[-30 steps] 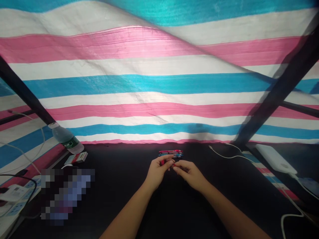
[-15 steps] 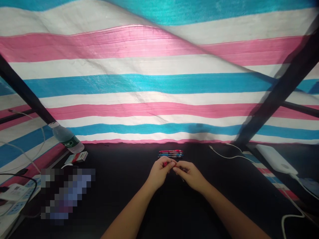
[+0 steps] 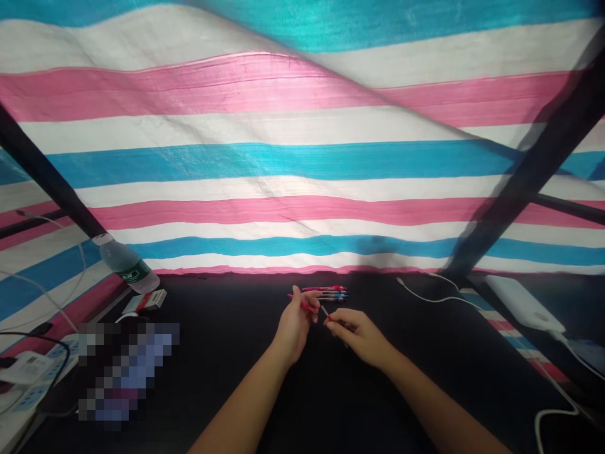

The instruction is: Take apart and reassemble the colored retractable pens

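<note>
My left hand [image 3: 293, 331] is turned palm up with its thumb raised. A slim red pen piece [image 3: 307, 306] lies across it, held at the fingers; whether it is a cap or part of a barrel I cannot tell. Close by on the right, my right hand [image 3: 355, 334] pinches a pen [image 3: 326, 313], its thin greyish end pointing up and left toward the left fingers. The rest of that pen is mostly hidden in the hand. Just beyond the hands, several red and blue pens [image 3: 336, 292] lie side by side on the black table [image 3: 227, 378].
On the left stand a leaning bottle [image 3: 127, 265], a small box [image 3: 146, 301], a blurred-out device [image 3: 127, 372] and a power strip [image 3: 45, 372]. At right are a white power bank [image 3: 524, 310] and white cables [image 3: 432, 299]. Striped sheeting [image 3: 293, 157] hangs behind.
The hands have moved apart, leaving a small gap. My left hand has rolled palm up with the red piece, and the greyish pen end now shows in my right hand.
</note>
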The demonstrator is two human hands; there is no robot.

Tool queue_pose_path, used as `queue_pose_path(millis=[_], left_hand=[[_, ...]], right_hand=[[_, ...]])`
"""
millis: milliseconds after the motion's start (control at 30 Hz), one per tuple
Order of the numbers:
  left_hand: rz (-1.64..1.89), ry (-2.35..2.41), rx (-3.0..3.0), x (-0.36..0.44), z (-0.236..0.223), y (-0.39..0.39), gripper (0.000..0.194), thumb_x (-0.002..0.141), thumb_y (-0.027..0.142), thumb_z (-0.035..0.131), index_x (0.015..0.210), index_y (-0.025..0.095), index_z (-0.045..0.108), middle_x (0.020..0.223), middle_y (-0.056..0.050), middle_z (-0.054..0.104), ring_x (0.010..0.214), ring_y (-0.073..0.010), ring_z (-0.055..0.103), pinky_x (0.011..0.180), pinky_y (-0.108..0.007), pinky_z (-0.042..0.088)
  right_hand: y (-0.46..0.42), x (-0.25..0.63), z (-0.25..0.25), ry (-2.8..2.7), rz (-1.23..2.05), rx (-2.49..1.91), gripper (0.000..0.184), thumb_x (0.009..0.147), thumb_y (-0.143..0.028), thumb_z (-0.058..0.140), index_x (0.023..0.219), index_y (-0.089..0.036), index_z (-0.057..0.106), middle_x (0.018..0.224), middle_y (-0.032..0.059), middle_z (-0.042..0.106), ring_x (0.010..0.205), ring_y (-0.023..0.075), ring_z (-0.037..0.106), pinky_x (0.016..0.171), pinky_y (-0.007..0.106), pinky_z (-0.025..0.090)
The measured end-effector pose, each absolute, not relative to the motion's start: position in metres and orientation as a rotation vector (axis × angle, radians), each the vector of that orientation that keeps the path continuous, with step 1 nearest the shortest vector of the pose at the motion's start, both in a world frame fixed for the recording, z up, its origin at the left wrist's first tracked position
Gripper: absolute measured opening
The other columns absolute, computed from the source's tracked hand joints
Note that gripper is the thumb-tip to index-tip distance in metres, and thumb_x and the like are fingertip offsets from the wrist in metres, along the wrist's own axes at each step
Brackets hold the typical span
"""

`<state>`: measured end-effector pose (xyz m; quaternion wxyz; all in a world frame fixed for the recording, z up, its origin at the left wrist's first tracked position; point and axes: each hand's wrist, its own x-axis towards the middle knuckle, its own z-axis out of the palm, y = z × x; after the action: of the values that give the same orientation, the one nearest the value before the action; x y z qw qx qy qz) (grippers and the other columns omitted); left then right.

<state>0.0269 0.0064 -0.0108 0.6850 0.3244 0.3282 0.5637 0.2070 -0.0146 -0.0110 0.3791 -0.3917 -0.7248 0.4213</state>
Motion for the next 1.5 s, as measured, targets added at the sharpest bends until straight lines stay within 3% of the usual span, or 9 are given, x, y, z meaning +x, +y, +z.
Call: queue_pose_path(millis=[400,600,833,1067,1367,1500], left_hand=[[1.195,0.683,0.588,0.030,-0.003,0.003,0.073,0.082,0.078,0.064,0.098,0.007,0.074,0.074,-0.002,0.049,0.063,-0.0127,0.040,0.054,-0.025,0.032],[1.199,0.721,0.690,0.032,0.001,0.000,0.075,0.081,0.082,0.060,0.093,0.010,0.073,0.075,-0.001,0.049,0.062,-0.0125,0.039,0.054,-0.026,0.032],[1.155,0.872,1.058,0.026,-0.012,0.002,0.062,0.086,0.074,0.062,0.093,0.014,0.075,0.076,0.001,0.048,0.060,-0.0110,0.040,0.054,-0.027,0.029],[1.059,0.749,0.880,0.034,-0.020,0.001,0.061,0.086,0.074,0.062,0.090,0.014,0.070,0.073,-0.001,0.053,0.061,-0.0129,0.047,0.054,-0.026,0.034],[0.905,0.696,0.834,0.037,-0.016,-0.008,0.049,0.086,0.062,0.072,0.087,0.013,0.070,0.072,-0.001,0.054,0.061,-0.0123,0.045,0.055,-0.026,0.034],[0.882,0.647,0.828,0.037,-0.014,-0.011,0.044,0.086,0.057,0.074,0.085,0.013,0.070,0.075,-0.003,0.059,0.064,-0.0135,0.052,0.059,-0.027,0.039]], right_hand=[[-0.015,0.206,-0.011,-1.947,1.034,-0.976,0.025,0.101,-0.040,0.060,0.094,-0.022,0.076,0.079,-0.0002,0.062,0.072,0.0171,0.055,0.066,0.029,0.040],[-0.015,0.205,-0.010,-1.943,1.040,-0.992,0.025,0.101,-0.040,0.061,0.096,-0.022,0.077,0.081,0.0009,0.065,0.074,0.0181,0.057,0.067,0.029,0.041],[-0.012,0.208,-0.015,-1.977,0.962,-1.061,0.018,0.097,-0.036,0.066,0.092,-0.023,0.077,0.079,0.0005,0.063,0.071,0.0178,0.055,0.065,0.029,0.040],[-0.010,0.210,-0.017,-1.867,0.944,-1.090,0.011,0.089,-0.032,0.075,0.091,-0.022,0.072,0.075,-0.0011,0.062,0.067,0.0170,0.054,0.063,0.028,0.042],[-0.013,0.212,-0.014,-1.805,0.905,-1.098,0.022,0.086,-0.029,0.077,0.084,-0.023,0.055,0.074,-0.0046,0.055,0.064,0.0147,0.048,0.060,0.027,0.039],[-0.014,0.210,-0.016,-1.764,0.912,-1.108,0.028,0.085,-0.029,0.077,0.085,-0.024,0.049,0.071,-0.0064,0.048,0.061,0.0137,0.045,0.056,0.026,0.037]])
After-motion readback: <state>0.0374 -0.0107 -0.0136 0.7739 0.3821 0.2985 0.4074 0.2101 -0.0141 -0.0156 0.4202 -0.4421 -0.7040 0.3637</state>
